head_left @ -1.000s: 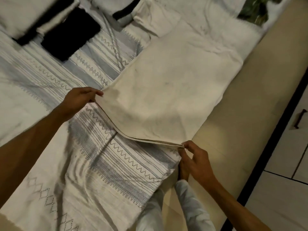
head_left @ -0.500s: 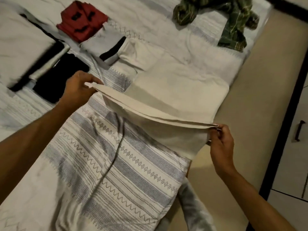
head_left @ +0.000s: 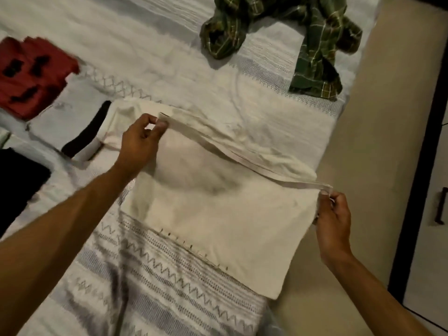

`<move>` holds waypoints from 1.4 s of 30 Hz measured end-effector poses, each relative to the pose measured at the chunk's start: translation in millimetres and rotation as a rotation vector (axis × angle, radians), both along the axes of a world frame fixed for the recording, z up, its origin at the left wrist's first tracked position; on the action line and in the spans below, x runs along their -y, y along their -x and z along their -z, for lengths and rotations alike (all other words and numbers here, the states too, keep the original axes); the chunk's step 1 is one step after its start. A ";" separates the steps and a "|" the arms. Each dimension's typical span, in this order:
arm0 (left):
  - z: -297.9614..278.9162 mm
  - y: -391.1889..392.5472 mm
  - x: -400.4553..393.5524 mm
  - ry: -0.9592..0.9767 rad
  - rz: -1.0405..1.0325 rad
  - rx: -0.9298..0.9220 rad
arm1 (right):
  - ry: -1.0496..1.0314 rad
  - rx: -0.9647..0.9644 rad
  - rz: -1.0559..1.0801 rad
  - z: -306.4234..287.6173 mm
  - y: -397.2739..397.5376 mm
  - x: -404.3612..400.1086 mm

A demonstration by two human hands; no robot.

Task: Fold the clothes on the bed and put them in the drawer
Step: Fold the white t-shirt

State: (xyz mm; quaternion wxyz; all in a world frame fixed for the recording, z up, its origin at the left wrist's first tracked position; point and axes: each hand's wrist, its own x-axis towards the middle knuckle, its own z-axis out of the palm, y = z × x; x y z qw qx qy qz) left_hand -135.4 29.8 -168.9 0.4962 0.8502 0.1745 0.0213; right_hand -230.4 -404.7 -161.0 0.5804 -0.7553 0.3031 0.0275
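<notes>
Far left on my feed there's a black garment [head_left: 17,180] cut off by the frame edge, and above it a folded red piece [head_left: 31,73] with dark marks on it. Next over, a pale grey folded item [head_left: 70,117] with a black band across it – pretty blurry, so I can't say what kind of clothing that is.

Then my left hand [head_left: 139,139], thumb and fingers pinching one corner of the cream cloth [head_left: 218,214] and holding that edge up off the bed [head_left: 169,57]. The cloth is doubled over on itself, with its lower layer lying flat on the zigzag-patterned bedspread [head_left: 169,287] near the bed's right-hand edge. The lifted edge runs in a sagging line across to my right hand [head_left: 333,219], which is pinching the other corner just past the side of the mattress.

Up top, right of centre, a green plaid shirt [head_left: 291,32] lies crumpled and unfolded. Right of the bed is a tan strip of floor [head_left: 388,141], then a white drawer front [head_left: 436,166] with a dark handle [head_left: 440,206].
</notes>
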 end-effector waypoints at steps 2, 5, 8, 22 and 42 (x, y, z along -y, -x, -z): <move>17.7 -18.1 8.3 -0.048 -0.028 -0.037 | -0.001 -0.079 -0.004 17.0 -14.2 3.8; 38.6 -41.6 14.7 -0.127 -0.026 -0.125 | -0.056 -0.225 0.078 40.5 -29.6 8.8; 51.6 -46.5 6.6 -0.177 0.002 -0.197 | -0.060 -0.257 0.130 49.5 -33.0 8.7; 43.6 -78.1 6.2 -0.176 -0.005 -0.113 | -0.081 -0.138 0.209 36.8 -55.5 14.1; 3.4 57.3 -46.9 -0.338 0.211 -0.513 | -0.414 -0.449 -0.032 16.7 83.5 8.9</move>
